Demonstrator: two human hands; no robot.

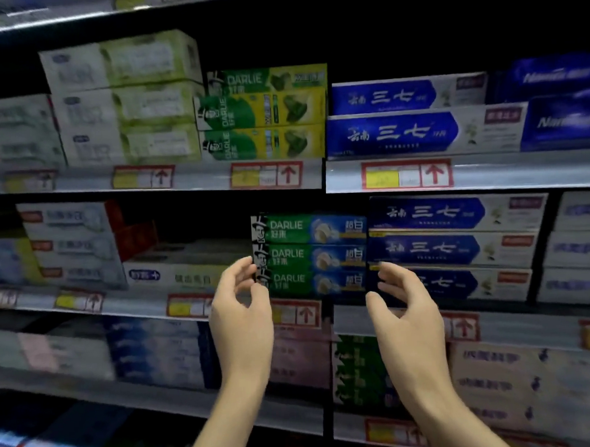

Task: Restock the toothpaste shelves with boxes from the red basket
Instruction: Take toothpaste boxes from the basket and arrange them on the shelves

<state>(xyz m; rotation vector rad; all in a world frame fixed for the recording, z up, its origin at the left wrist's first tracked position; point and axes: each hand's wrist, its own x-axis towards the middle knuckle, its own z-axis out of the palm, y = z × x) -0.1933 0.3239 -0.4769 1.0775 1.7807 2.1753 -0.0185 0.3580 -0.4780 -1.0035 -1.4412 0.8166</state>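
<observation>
A stack of three green-and-blue Darlie toothpaste boxes (309, 255) stands on the middle shelf (137, 301). My left hand (241, 308) is at the stack's left end, fingers curled and apart, fingertips touching or nearly touching the lowest boxes. My right hand (402, 306) hovers at the stack's right end, fingers spread, holding nothing, in front of the blue-and-white boxes (452, 246). The red basket is out of view.
Green-and-yellow Darlie boxes (264, 122) and more blue boxes (401, 132) fill the shelf above. A dark gap (198, 225) lies left of the Darlie stack, above a low white box (176, 274). Price-tag rails run along every shelf edge; lower shelves hold more boxes.
</observation>
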